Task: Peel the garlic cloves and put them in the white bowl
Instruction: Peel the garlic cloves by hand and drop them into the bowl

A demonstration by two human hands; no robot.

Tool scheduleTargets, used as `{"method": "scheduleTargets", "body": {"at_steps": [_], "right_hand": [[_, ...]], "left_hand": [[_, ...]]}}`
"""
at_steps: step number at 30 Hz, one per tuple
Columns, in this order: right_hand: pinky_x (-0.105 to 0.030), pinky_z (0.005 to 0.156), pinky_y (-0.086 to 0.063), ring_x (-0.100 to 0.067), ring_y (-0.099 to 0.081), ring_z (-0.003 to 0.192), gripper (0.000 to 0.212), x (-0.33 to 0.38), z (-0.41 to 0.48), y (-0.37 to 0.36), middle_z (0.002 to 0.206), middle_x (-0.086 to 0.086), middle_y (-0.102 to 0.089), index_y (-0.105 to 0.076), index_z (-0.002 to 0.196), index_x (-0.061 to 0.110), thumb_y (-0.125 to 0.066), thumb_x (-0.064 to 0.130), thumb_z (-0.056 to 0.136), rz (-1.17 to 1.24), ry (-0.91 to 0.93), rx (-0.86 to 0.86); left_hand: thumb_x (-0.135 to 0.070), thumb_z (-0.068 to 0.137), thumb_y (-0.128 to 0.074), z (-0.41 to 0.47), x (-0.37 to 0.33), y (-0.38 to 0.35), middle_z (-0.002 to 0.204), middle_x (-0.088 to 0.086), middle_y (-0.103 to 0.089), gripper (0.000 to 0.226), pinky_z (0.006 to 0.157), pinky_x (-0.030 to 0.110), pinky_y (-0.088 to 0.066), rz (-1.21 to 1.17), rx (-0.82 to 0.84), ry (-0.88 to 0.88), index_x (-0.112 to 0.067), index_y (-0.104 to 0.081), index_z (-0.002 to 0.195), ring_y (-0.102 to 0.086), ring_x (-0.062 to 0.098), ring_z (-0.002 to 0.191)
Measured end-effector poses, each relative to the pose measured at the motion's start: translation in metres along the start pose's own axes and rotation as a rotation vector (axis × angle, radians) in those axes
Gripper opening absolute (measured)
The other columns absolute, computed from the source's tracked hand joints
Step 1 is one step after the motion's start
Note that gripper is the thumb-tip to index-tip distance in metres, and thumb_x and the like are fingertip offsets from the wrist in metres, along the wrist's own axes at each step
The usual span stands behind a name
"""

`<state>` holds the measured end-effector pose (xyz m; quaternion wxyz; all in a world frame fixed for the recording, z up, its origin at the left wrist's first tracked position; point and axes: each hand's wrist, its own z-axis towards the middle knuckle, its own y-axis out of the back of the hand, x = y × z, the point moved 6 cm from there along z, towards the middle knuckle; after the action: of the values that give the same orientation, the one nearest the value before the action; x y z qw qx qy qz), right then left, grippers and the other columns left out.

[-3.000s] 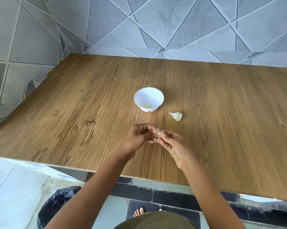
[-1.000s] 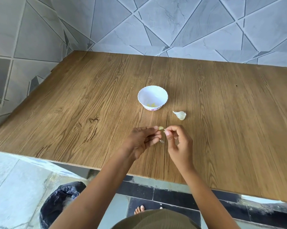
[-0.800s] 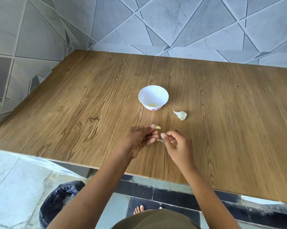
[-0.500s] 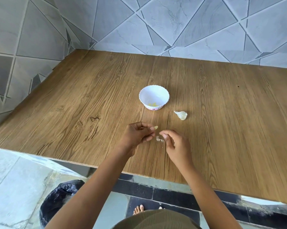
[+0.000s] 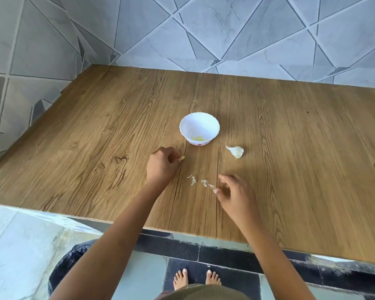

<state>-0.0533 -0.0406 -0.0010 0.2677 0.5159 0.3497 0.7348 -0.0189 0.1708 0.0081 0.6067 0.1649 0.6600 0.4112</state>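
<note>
The left hand (image 5: 161, 167) pinches a peeled clove (image 5: 182, 157) in its fingers, near the white bowl (image 5: 199, 118). Release is best made only above the bowl's rim. The right hand (image 5: 236, 192) is slack and holds nothing.

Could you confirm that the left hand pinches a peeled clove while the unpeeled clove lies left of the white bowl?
Not quite: in the head view the unpeeled clove lies right of the white bowl; the left hand does pinch a peeled clove.

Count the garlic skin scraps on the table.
3: a first scrap nearest the left hand, a second scrap to its right, a third scrap by the right hand; more may hide beneath it.
</note>
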Motion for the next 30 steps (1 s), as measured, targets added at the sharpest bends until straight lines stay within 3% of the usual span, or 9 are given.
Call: {"method": "scheduleTargets", "body": {"at_steps": [2, 6, 11, 13, 17, 21, 26, 30], "right_hand": [[-0.036, 0.081, -0.052, -0.021, -0.062, 0.087, 0.032, 0.001, 0.000, 0.000, 0.099, -0.007, -0.064, -0.065, 0.113, 0.004, -0.070, 0.013, 0.082, -0.004, -0.049, 0.047], [-0.021, 0.075, -0.050, -0.012, -0.062, 0.078, 0.015, 0.008, 0.007, -0.001, 0.091, -0.006, -0.070, -0.070, 0.097, 0.004, -0.069, 0.006, 0.083, 0.037, -0.103, 0.100], [-0.005, 0.062, -0.041, 0.000, -0.057, 0.068, 0.015, 0.014, 0.024, -0.020, 0.091, -0.007, -0.070, -0.070, 0.096, 0.004, -0.070, 0.003, 0.081, 0.168, -0.180, 0.198], [-0.005, 0.063, -0.041, 0.000, -0.056, 0.068, 0.019, 0.019, 0.027, -0.025, 0.090, -0.005, -0.070, -0.070, 0.098, 0.005, -0.073, 0.006, 0.079, 0.171, -0.185, 0.218], [-0.021, 0.072, -0.048, -0.010, -0.059, 0.073, 0.037, 0.036, 0.028, -0.031, 0.080, 0.007, -0.058, -0.067, 0.106, 0.007, -0.080, 0.016, 0.073, 0.171, -0.167, 0.253], [-0.021, 0.066, -0.042, -0.011, -0.057, 0.076, 0.036, 0.046, 0.035, -0.039, 0.084, 0.005, -0.058, -0.066, 0.109, 0.012, -0.078, 0.022, 0.076, 0.137, -0.140, 0.263], [-0.025, 0.063, -0.044, -0.014, -0.057, 0.071, 0.005, 0.053, 0.046, -0.048, 0.074, 0.002, -0.061, -0.068, 0.081, 0.007, -0.072, 0.009, 0.079, 0.053, -0.096, 0.213], [-0.019, 0.055, -0.040, -0.014, -0.058, 0.063, 0.013, 0.048, 0.048, -0.049, 0.066, 0.003, -0.061, -0.064, 0.071, 0.010, -0.068, 0.002, 0.080, 0.087, -0.122, 0.232]], "left_hand": [[-0.012, 0.079, -0.071, -0.001, 0.003, 0.000, 0.091, 0.003, -0.068, 0.013, 0.072, 0.031, -0.051, -0.021, -0.001, -0.035, -0.008, -0.071, 0.091, -0.060, 0.018, 0.075], [-0.007, 0.077, -0.071, -0.013, 0.010, 0.008, 0.090, 0.003, -0.067, 0.013, 0.061, 0.006, -0.037, -0.130, -0.010, -0.058, -0.010, -0.071, 0.089, -0.051, 0.005, 0.065], [-0.005, 0.076, -0.073, -0.027, 0.015, 0.014, 0.088, 0.000, -0.067, 0.010, 0.060, 0.003, -0.036, -0.196, 0.038, -0.075, -0.011, -0.071, 0.085, -0.052, 0.003, 0.063], [-0.004, 0.076, -0.072, -0.030, 0.016, 0.017, 0.087, -0.002, -0.067, 0.010, 0.060, 0.003, -0.037, -0.218, 0.051, -0.074, -0.009, -0.071, 0.085, -0.052, 0.002, 0.063], [-0.003, 0.076, -0.071, -0.035, 0.018, 0.020, 0.087, 0.000, -0.069, 0.012, 0.062, 0.005, -0.039, -0.240, 0.083, -0.090, -0.008, -0.072, 0.087, -0.052, 0.002, 0.063], [-0.004, 0.077, -0.071, -0.036, 0.020, 0.020, 0.088, -0.002, -0.070, 0.012, 0.068, 0.013, -0.045, -0.273, 0.111, -0.078, -0.010, -0.072, 0.088, -0.056, 0.007, 0.068], [-0.003, 0.079, -0.069, -0.035, 0.022, 0.019, 0.087, -0.003, -0.070, 0.012, 0.069, 0.016, -0.045, -0.357, 0.152, -0.010, -0.012, -0.073, 0.086, -0.057, 0.009, 0.069], [-0.005, 0.085, -0.064, -0.042, 0.024, 0.016, 0.079, -0.004, -0.065, 0.010, 0.067, 0.016, -0.045, -0.569, 0.226, 0.135, -0.012, -0.070, 0.090, -0.054, 0.005, 0.068]]}}
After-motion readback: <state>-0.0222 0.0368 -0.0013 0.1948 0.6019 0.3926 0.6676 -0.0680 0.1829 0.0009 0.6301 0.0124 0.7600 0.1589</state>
